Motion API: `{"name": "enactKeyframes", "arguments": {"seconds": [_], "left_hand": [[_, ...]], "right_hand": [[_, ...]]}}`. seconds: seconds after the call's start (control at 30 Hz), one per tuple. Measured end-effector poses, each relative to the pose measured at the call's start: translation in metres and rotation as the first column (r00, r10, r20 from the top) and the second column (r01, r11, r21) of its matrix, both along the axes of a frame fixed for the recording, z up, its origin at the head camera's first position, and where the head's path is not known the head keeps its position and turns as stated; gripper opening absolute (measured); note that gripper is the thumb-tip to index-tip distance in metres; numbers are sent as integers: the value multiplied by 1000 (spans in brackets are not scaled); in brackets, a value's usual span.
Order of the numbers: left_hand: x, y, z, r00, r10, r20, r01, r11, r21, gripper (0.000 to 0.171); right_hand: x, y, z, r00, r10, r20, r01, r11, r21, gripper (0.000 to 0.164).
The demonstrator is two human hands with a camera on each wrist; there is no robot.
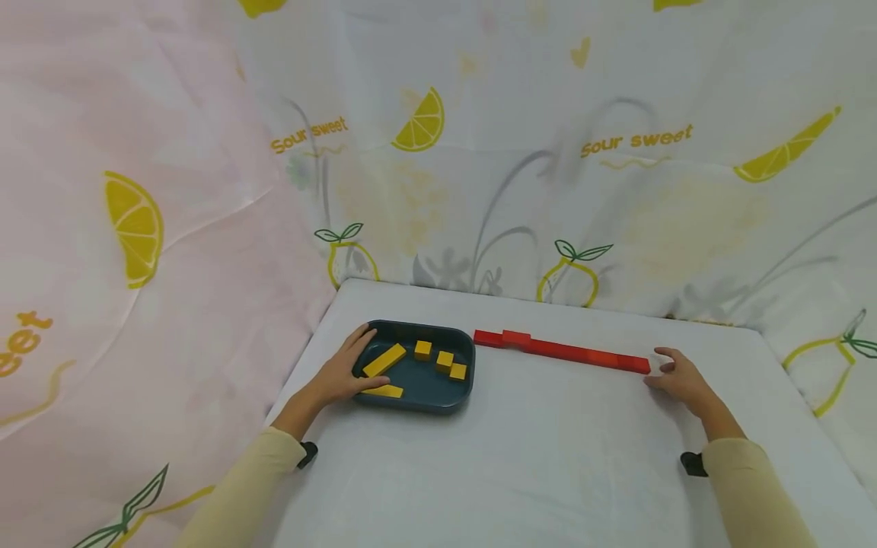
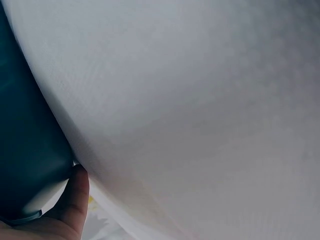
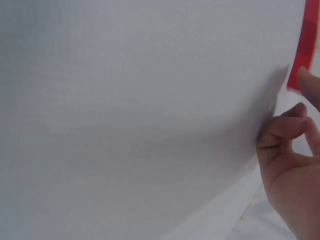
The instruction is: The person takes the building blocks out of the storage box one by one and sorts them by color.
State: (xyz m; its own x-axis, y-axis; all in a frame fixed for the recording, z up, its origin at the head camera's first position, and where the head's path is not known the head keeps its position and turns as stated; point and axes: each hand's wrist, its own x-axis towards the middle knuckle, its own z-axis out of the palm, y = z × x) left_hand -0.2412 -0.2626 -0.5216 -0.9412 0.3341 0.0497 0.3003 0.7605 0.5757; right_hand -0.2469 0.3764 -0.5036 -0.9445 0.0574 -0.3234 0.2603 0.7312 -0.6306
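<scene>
A dark blue-green tray (image 1: 438, 401) stands at the left of the table, holding several yellow blocks (image 1: 385, 361), some cubes and some long bars. Around its left end my left hand (image 1: 342, 373) grips it, fingers at the far rim and thumb over the near side. In the left wrist view a finger (image 2: 75, 200) meets the tray's wall (image 2: 30, 130). Red blocks (image 1: 562, 351) lie end to end in a long row right of the tray. Just past the row's right end is my right hand (image 1: 685, 384), its fingers loosely bent and holding nothing.
White cloth covers the table (image 1: 548, 457). Behind it hangs a pale curtain (image 1: 493, 152) printed with lemons, with a pinkish sheet (image 1: 205, 304) at the left. One wider red block (image 1: 517, 339) stands out in the row near its left end.
</scene>
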Motion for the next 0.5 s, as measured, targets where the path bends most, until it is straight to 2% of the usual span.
{"name": "enactKeyframes", "arguments": {"seconds": [0.07, 0.13, 0.23, 0.37, 0.5], "left_hand": [[1, 0, 1, 1000, 3, 7, -3, 1000, -2, 105], [2, -1, 2, 1000, 10, 12, -10, 1000, -3, 105], [2, -1, 3, 1000, 14, 13, -14, 1000, -8, 105], [0, 0, 3, 1000, 2, 14, -2, 1000, -7, 105], [0, 2, 2, 1000, -1, 15, 1, 1000, 1, 105]], "right_hand": [[2, -2, 4, 1000, -7, -24, 7, 1000, -6, 82], [2, -8, 10, 995, -3, -97, 4, 1000, 16, 80], [-1, -22, 24, 976, 24, -217, -14, 999, 48, 77], [-9, -50, 40, 955, 98, -281, -85, 995, 59, 76], [-15, -89, 44, 925, 178, -337, -164, 984, 71, 72]]}}
